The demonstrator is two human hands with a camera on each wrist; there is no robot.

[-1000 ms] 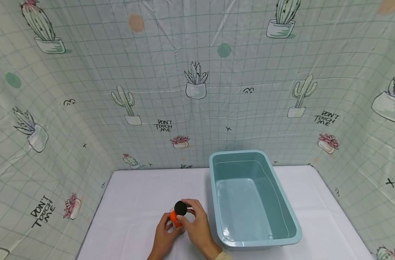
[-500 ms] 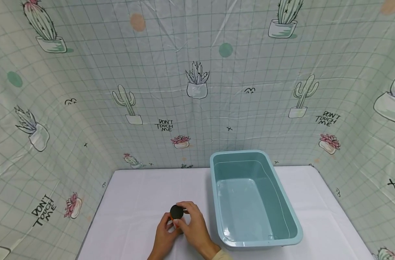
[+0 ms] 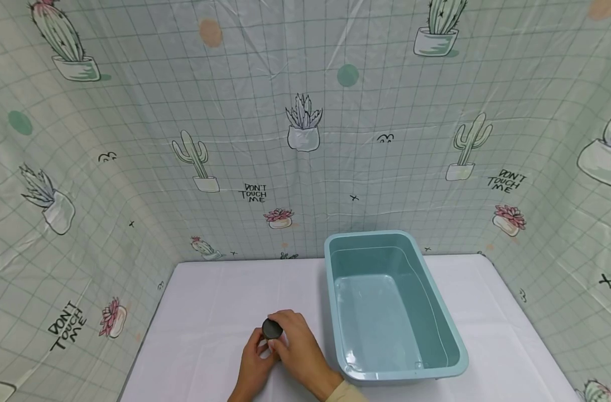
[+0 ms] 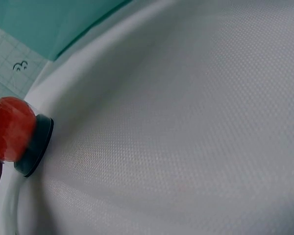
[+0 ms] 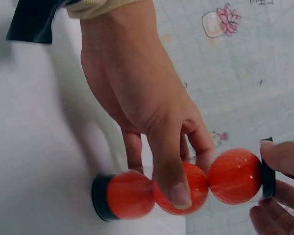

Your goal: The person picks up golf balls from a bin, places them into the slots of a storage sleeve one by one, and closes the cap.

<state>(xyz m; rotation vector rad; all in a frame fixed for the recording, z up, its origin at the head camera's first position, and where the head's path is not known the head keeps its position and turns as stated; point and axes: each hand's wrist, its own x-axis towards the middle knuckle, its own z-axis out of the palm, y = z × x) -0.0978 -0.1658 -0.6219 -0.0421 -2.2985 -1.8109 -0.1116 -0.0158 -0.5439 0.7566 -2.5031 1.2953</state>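
A clear tube with three orange balls (image 5: 235,176) in a row stands upright on the table near its front, a black cap at each end. My left hand (image 3: 254,365) grips the tube around its middle, the thumb lying across one ball in the right wrist view. On the top end sits the black lid (image 3: 272,329), pinched at its rim between the thumb and fingers of my right hand (image 3: 302,349). In the left wrist view, the bottom cap (image 4: 35,147) rests on the white cloth. From the head view, the lid and hands hide the tube.
A light blue plastic basin (image 3: 378,329) with nothing in it stands just right of my hands. White cloth (image 3: 210,301) covers the table. Behind and on both sides hangs a curtain (image 3: 305,173) with printed cacti.
My right hand has brought the black lid left and down over the tube's top, covering the orange ball that showed earlier. My left hand has kept its grip on the tube.
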